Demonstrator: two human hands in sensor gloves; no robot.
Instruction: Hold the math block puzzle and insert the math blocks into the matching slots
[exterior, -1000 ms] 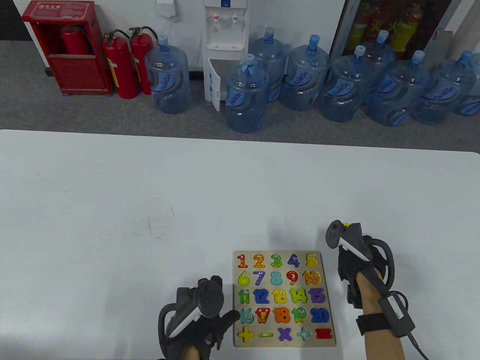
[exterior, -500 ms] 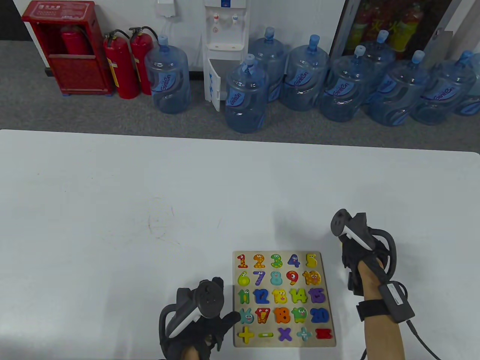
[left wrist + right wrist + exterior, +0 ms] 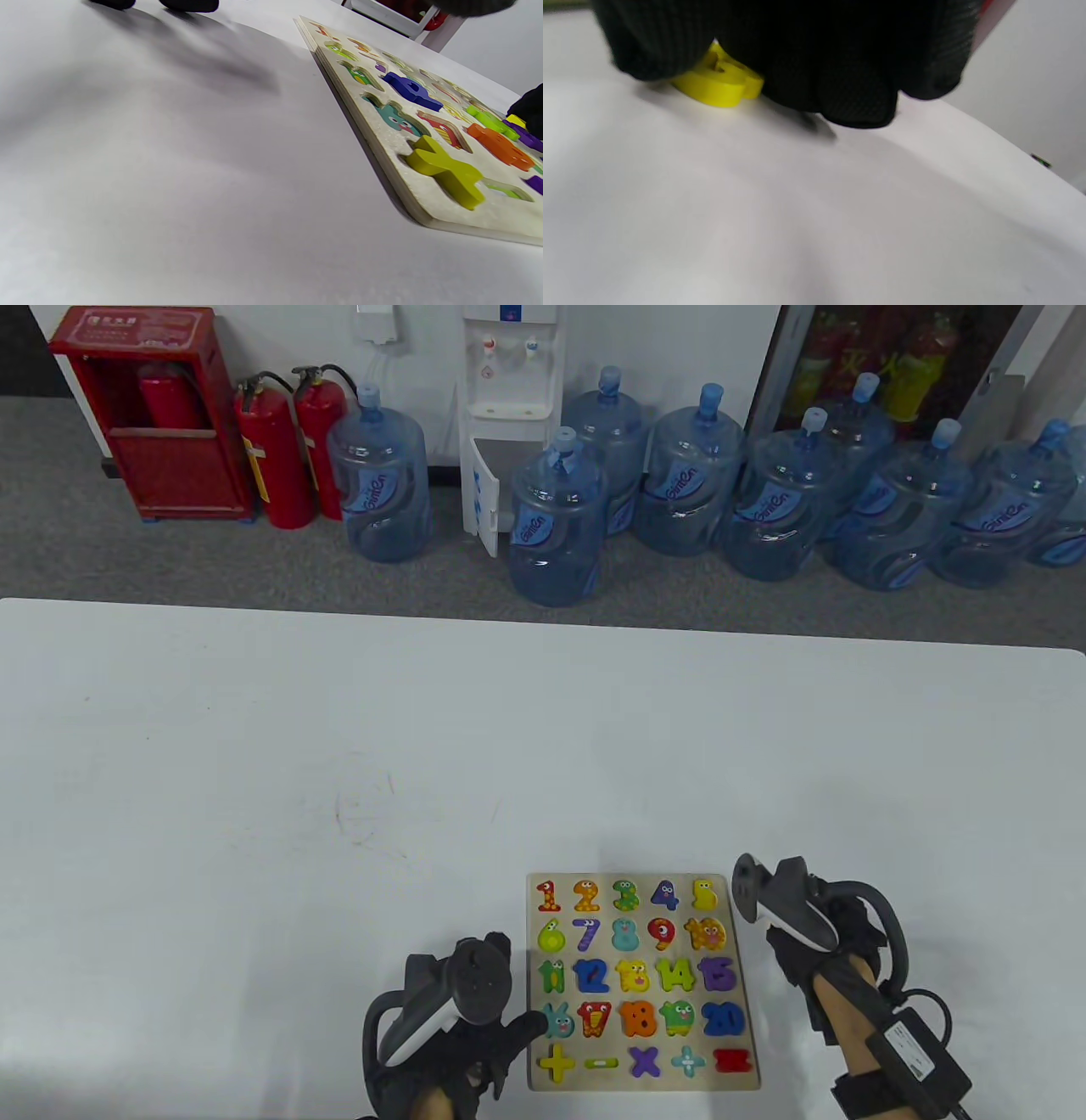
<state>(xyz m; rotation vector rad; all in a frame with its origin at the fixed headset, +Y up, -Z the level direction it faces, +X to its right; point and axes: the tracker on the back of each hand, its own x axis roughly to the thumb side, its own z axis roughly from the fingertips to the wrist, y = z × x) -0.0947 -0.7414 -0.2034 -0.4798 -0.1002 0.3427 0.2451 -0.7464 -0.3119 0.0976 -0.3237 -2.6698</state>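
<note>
The wooden number puzzle board (image 3: pixel 642 881) lies flat near the table's front edge, with colourful number and sign blocks in its slots. A yellow-green plus block (image 3: pixel 445 171) sits in the near corner slot. My left hand (image 3: pixel 513 984) rests beside the board's left edge, and its thumb touches that edge by the teal 16 block (image 3: pixel 557 1022). My right hand (image 3: pixel 764 933) hovers at the board's right edge, level with the upper rows. Its fingers (image 3: pixel 814 63) pinch a yellow block (image 3: pixel 717 84) low over a white surface. The hand hides that block in the table view.
The white table (image 3: pixel 339 772) stretches far back and to the left of the board. Beyond its far edge, on the floor, stand several water jugs (image 3: pixel 556 526), a water dispenser (image 3: pixel 509 407) and red fire extinguishers (image 3: pixel 280 449).
My right hand has come back from beyond the board's upper right corner to the board's right edge, still holding the yellow block. The left hand and the board have stayed put.
</note>
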